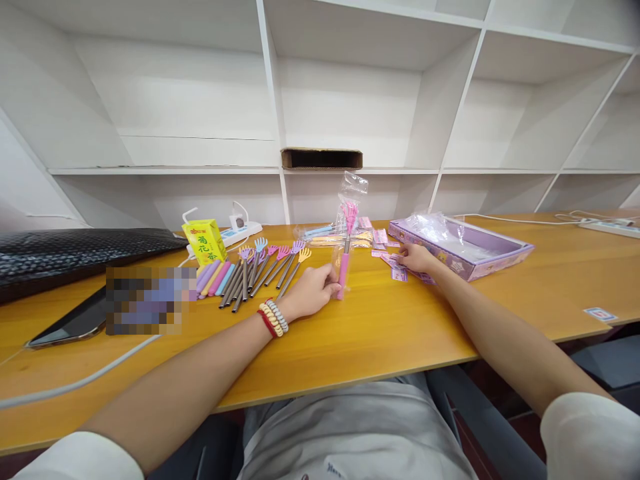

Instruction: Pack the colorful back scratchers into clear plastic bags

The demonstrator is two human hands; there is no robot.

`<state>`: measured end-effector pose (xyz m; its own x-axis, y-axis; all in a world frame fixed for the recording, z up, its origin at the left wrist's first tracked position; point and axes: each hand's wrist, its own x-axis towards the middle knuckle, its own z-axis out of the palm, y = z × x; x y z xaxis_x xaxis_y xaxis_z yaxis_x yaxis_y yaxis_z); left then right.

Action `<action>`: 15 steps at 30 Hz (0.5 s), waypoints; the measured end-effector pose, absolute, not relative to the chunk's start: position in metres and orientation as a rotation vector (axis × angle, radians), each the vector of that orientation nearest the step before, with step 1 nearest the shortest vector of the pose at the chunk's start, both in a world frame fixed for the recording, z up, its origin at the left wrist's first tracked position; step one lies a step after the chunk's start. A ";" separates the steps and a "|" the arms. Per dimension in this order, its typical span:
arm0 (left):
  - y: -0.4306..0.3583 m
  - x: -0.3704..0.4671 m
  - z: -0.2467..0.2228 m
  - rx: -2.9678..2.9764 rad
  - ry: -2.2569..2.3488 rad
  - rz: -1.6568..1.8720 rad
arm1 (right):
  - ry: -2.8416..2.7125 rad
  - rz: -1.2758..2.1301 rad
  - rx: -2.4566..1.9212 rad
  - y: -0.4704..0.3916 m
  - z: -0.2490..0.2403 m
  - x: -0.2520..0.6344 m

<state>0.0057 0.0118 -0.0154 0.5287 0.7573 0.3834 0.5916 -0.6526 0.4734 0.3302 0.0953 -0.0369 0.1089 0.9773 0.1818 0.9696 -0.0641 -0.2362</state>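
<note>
My left hand [313,291] grips the lower end of a pink back scratcher [344,267], which stands upright inside a clear plastic bag [355,183]. The bag's top sticks up above the pink claw head. Over to the right, my right hand [415,257] has its fingers pressed down on small purple printed cards [399,273] spread on the table; whether it pinches one I cannot see. Left of my left hand lie several metal scratcher rods with coloured claw heads [260,245]. Beside them is a row of pastel handles [216,278]. Bagged scratchers [335,233] lie behind the upright one.
A purple display box [500,250] holding clear plastic bags stands at the right. A yellow drink carton [205,241] and a white power strip [240,233] stand back left, near a tablet [70,320] and a black bag [90,257]. White shelves rise behind the table [350,347].
</note>
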 end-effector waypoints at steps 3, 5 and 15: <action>0.011 0.006 -0.016 2.475 1.130 0.842 | -1.911 0.050 -2.102 0.096 -0.037 0.330; 0.012 0.006 -0.016 2.469 1.130 0.849 | -1.905 0.051 -2.109 0.097 -0.038 0.330; 0.008 0.007 -0.013 2.440 1.102 0.848 | -1.955 0.007 -2.147 0.099 -0.040 0.327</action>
<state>0.0070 0.0081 -0.0134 0.5231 0.7621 0.3815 0.5646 -0.6452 0.5148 0.3268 0.0986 -0.0399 0.1064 0.9822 0.1549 0.9810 -0.0783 -0.1775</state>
